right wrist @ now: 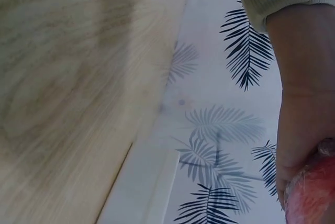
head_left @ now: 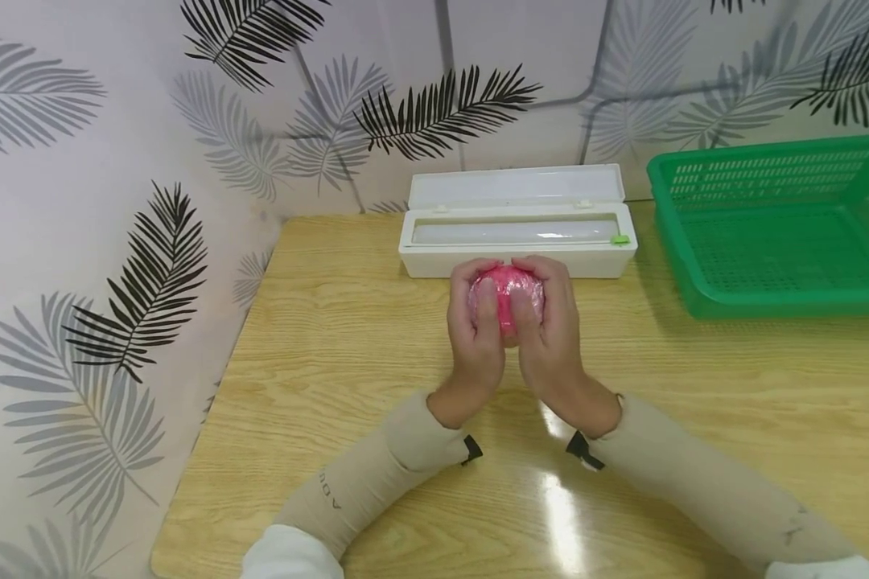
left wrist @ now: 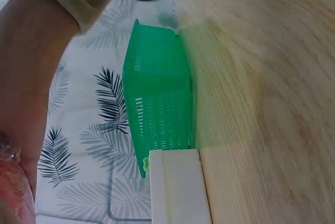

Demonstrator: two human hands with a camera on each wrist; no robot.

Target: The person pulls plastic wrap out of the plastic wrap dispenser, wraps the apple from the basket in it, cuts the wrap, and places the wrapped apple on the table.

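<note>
Between both hands is a round pink-red object covered in shiny clear plastic film; its exact kind cannot be told. My left hand grips its left side, and my right hand grips its right, with both thumbs lying over the near face. Just behind the hands stands a white cling film dispenser, its lid raised and a roll of film inside. In the right wrist view, wrinkled film shows on the wrapped object. The left wrist view catches only its edge.
A green plastic basket with slotted sides is right of the dispenser on the wooden table. A small green slider sits at the dispenser's right end. Behind the table hangs leaf-patterned white covering, also along the left side.
</note>
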